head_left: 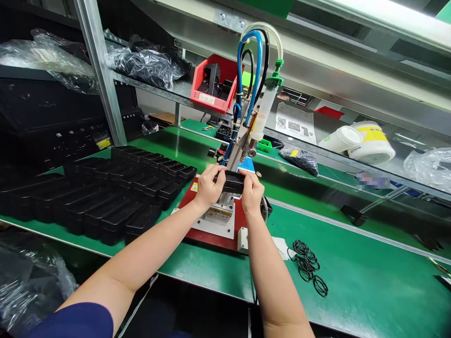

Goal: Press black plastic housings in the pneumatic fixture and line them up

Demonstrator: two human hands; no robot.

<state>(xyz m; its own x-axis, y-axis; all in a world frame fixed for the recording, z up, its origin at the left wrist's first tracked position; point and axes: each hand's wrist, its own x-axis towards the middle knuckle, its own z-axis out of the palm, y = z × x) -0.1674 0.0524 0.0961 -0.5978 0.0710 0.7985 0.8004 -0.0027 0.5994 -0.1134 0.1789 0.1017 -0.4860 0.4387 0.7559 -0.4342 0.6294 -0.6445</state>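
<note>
Between my two hands is a black plastic case (234,182), held at both ends in front of the dispensing machine. My left hand (210,185) is closed on its left end, thumb towards me. On the opposite end, my right hand (252,190) grips with bent fingers. Just behind the case rises the dispensing machine (243,136), with a syringe (267,103) and blue and black hoses. Its base is a red plate (186,220) on the green bench. The underside of the case and some fingertips are hidden.
Rows of similar black cases (116,211) cover the bench to the left. Several black rubber rings (306,260) lie to the right. A red bin (214,84) of black parts and white tubs (369,141) stand on the shelf above. A metal post (102,70) rises at left.
</note>
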